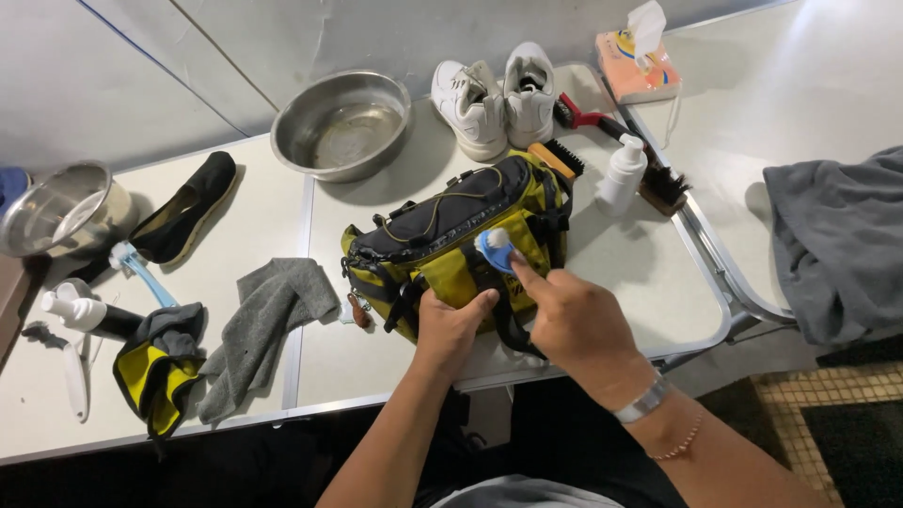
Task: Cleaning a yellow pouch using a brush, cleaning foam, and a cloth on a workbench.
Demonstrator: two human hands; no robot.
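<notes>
My left hand (451, 329) presses on the near side of the yellow and black bag (461, 240), fingers curled over its lower edge and the thumb lying up against the fabric, so that hand is closed on the bag and pins it to the desk (640, 273). My right hand (574, 320) pinches a small blue brush (496, 249) between thumb and forefinger, its pale head touching the yellow panel just past my left thumb. The bag sits in the middle of the desk, directly beyond both sets of fingers.

Further out from my fingertips stand 2 white sneakers (494, 94) and a steel bowl (343, 122). To the right of my right fingers is a white pump bottle (623, 174), with a dark scrubbing brush (663, 183) just beside it and a tissue pack (635, 61) beyond. To the left of my left fingers lie a grey cloth (263, 325), a yellow and black pouch (155, 367) and a black slipper (188, 207).

The risks, as I judge them: my grip on the brush is only a fingertip pinch, so a hard stroke could twist it out of my fingers. The bag is soft and held on 1 side only, so pushing away from me might slide it toward the pump bottle and tip that over. My left thumb is close to the brush head and could get scraped.
</notes>
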